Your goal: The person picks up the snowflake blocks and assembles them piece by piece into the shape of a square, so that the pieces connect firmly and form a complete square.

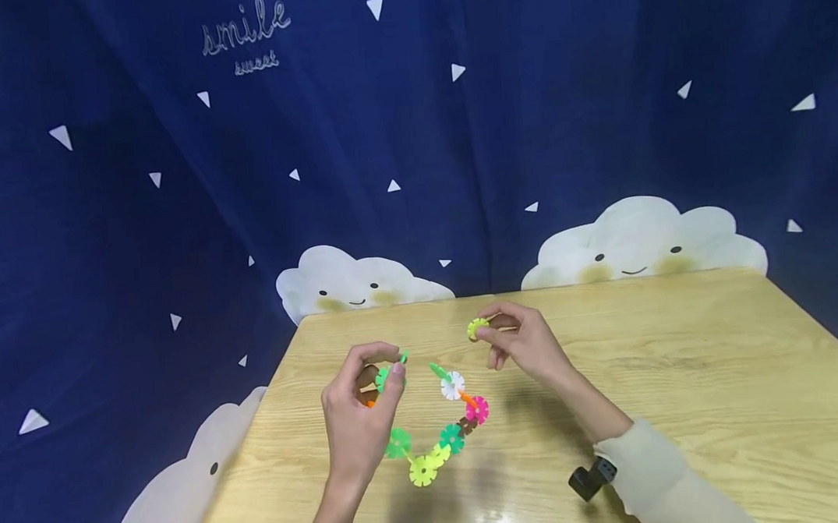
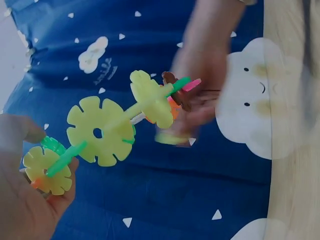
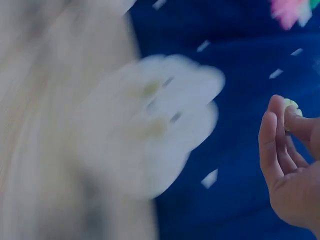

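Note:
A chain of notched plastic discs (image 1: pixel 423 471) in yellow, green, brown, pink, orange and white hangs in a curve above the table. My left hand (image 1: pixel 360 404) pinches one end of it, at a green disc (image 1: pixel 382 378) between thumb and fingers. The chain's free end is a green disc (image 1: pixel 439 371) slotted to a white one (image 1: pixel 452 385). Apart from the chain, my right hand (image 1: pixel 528 342) pinches a single yellow disc (image 1: pixel 476 328) by its edge. In the left wrist view, yellow discs (image 2: pixel 97 131) stretch out from the left hand (image 2: pixel 30 185).
A light wood table (image 1: pixel 677 375) lies under both hands. Behind it hangs a dark blue curtain (image 1: pixel 561 130) printed with clouds and white triangles. A small black camera (image 1: pixel 591 479) is at the right wrist, by a pale sleeve (image 1: pixel 653 470).

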A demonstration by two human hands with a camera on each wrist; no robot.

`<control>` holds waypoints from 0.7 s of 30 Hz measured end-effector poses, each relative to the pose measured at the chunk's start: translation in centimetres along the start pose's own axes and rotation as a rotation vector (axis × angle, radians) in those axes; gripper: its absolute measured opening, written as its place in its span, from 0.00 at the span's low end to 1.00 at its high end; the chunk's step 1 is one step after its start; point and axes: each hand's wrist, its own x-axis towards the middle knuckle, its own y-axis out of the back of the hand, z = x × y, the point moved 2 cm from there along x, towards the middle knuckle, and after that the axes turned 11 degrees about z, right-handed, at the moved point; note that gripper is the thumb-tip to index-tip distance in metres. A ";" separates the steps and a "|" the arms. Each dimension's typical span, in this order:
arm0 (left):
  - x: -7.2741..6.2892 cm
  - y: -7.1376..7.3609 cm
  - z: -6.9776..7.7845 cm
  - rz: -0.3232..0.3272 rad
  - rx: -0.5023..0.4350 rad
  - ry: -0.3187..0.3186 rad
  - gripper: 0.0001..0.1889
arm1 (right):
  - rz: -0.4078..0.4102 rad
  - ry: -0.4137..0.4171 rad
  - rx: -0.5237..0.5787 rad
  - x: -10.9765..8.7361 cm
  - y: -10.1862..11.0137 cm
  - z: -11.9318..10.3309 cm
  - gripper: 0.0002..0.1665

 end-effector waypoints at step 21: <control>-0.2 -2.3 1.0 -0.058 -0.068 -0.237 0.13 | 0.054 0.297 0.170 -4.1 -2.5 -8.8 0.16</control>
